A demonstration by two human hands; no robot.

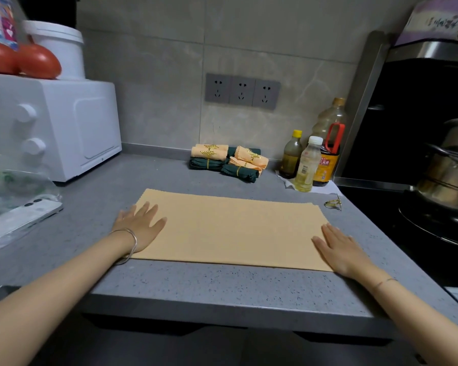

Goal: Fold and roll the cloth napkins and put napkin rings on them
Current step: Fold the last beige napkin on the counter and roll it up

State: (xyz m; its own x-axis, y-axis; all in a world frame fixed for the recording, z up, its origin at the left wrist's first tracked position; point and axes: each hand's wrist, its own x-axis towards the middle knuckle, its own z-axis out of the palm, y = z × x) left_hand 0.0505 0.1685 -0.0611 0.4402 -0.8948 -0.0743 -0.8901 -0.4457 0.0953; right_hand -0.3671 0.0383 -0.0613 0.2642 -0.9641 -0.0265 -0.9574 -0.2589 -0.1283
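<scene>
Your left hand and right hand lay flat, fingers spread, pressing the ends of the orange napkin stretched between them. It looked thin, limp and light; its corners beyond your fingertips seemed best to pinch.

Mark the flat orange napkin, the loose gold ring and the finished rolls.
flat orange napkin (233,228): head view, bare middle of the cloth.
loose gold ring (333,203): head view, its metal loop.
finished rolls (249,176): head view, front green roll.

bare counter in front, bottles crowding right rear
</scene>
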